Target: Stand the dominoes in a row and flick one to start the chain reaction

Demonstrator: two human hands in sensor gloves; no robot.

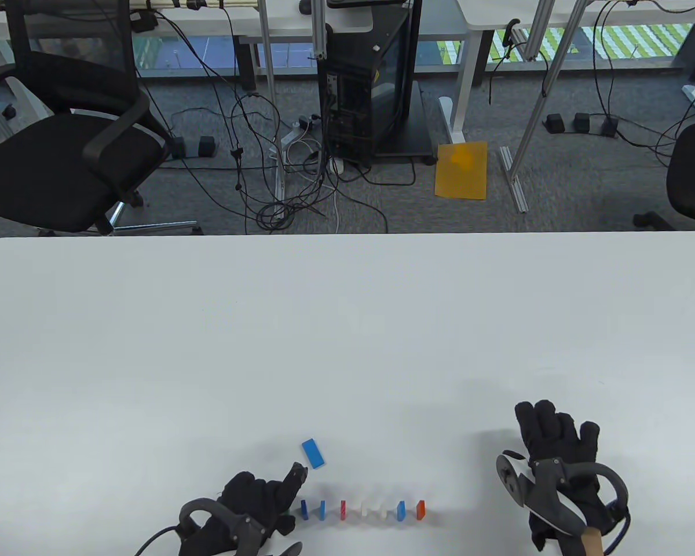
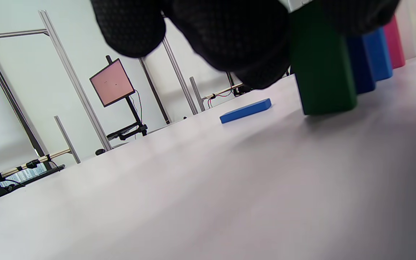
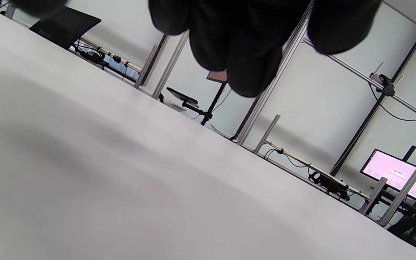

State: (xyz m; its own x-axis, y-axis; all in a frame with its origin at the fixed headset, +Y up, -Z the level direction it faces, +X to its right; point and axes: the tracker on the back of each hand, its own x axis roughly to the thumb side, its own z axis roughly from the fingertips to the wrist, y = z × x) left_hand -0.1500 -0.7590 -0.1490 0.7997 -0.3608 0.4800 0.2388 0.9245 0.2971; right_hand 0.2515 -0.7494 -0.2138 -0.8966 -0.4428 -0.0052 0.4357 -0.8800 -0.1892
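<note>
Standing near the front edge of the white table (image 1: 347, 324) is a short row of dominoes (image 1: 362, 509), running left to right, each a little apart from the next. From the left they go blue (image 1: 304, 509), blue (image 1: 322, 509), pinkish red (image 1: 343, 509), a few white ones (image 1: 376, 510), blue (image 1: 401, 511), and orange (image 1: 421, 509) at the right end. One more blue domino (image 1: 313, 453) lies flat on the table, just behind the left end of the row.

The left hand (image 1: 249, 509) sits at the left end of the row. The left wrist view shows a green domino (image 2: 321, 65) standing upright there, with the glove's dark fingers (image 2: 237, 39) right over its top (the table view hides this one behind the hand). I cannot tell if the fingers pinch it or only rest on it.

The right hand (image 1: 559, 463) is well off to the right of the row, with its fingers straight and spread, holding nothing.

Behind the table on the grey floor are a black office chair (image 1: 63, 145), a black computer tower (image 1: 370, 81), a tangle of cables (image 1: 278, 191) and a yellow-orange sheet (image 1: 462, 169). No boxes or trays are on the table.
</note>
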